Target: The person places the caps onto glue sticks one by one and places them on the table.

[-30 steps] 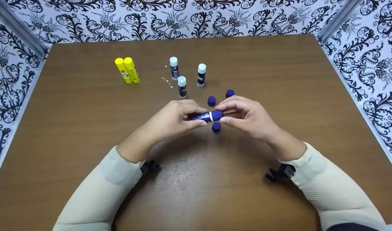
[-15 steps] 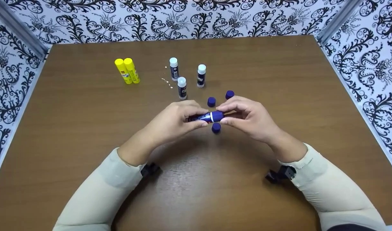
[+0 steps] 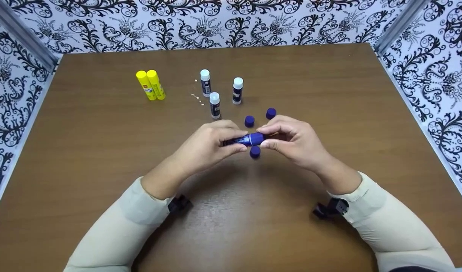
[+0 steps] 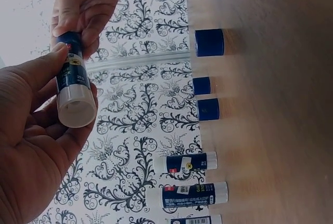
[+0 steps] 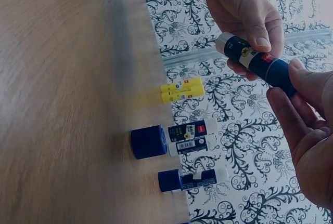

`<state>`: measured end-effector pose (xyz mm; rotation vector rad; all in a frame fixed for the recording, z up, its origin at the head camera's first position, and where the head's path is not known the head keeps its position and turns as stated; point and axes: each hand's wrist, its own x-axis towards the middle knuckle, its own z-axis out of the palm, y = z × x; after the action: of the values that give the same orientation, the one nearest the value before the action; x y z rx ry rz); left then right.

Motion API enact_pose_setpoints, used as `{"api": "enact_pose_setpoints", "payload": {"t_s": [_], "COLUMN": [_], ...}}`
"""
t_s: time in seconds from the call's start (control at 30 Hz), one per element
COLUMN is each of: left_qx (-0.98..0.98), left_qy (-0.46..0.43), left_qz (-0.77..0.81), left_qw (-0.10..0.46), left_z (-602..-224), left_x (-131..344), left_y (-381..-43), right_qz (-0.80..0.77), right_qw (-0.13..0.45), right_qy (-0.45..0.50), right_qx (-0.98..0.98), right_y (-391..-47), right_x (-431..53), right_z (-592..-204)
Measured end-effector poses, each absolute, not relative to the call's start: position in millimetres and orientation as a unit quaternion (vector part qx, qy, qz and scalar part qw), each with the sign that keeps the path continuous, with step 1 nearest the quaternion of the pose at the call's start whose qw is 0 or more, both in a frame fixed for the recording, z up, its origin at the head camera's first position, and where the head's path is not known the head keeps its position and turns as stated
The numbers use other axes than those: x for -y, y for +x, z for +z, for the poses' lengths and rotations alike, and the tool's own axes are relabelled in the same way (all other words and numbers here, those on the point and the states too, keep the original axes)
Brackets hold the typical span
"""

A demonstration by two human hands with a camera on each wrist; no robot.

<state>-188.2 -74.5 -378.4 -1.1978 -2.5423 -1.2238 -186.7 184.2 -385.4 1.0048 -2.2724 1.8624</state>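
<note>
I have the glue stick in both hands, raised above the brown table and lying nearly level between them, its capped end towards my right. My left hand grasps the barrel, thumb along one side and fingers curled round the other. My right hand pinches the dark blue cap between thumb and fingertips.

The stick is a plain cylinder, deep navy along most of its length, with a slight shine. Its label carries a small red square close to the cap, then a pale patch, then a yellow disc with a dark mark inside; the smaller lettering is too blurred for me to read. A thin pale line shows where cap and barrel meet. The far end, on my left, is a smooth white base, round and recessed like a shallow cup.

Three loose blue caps stand near my grip: two beyond the stick, one on the side closer to me. Farther off, three white-topped sticks stand upright, with navy labels and white bottoms. A few whitish crumbs lie beside them. Off to the left, two yellow sticks stand side by side, touching.
</note>
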Motion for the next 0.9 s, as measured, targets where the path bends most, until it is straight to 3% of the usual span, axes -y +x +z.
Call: {"api": "enact_pose_setpoints", "payload": {"t_s": [0.9], "left_qx": [0.833], "left_qy": [-0.369], "left_qz": [-0.411], "left_qw": [0.013], "left_z": [-374.2], "left_x": [77.0], "left_y": [-186.6], "right_qz": [0.576], "right_qw": [0.02], "right_qy": [0.341], "right_qx": [0.743], "right_y": [-186.2], "right_x": [-182.2], "right_z": [-374.8]}}
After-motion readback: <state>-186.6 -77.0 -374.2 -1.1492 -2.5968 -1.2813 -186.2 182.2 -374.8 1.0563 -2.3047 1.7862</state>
